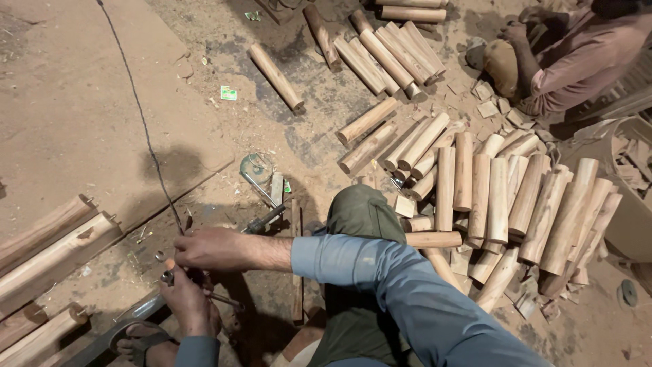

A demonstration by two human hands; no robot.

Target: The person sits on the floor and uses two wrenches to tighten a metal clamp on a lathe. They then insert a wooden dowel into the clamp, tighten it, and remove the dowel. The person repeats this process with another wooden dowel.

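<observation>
My right hand reaches across to the left from a blue sleeve. Its fingers curl down over the near end of a thin metal rod. Just below it, my left hand is closed around the same rod, which sticks out to the right over the dirt floor. A thin black cable runs down from the top of the view and ends at my right hand. What lies under the two hands is hidden.
A large pile of round wooden pegs lies to the right, with more pegs at the top. Another person sits at top right beside a bin. Squared timbers lie left. A round disc and my sandalled foot are close by.
</observation>
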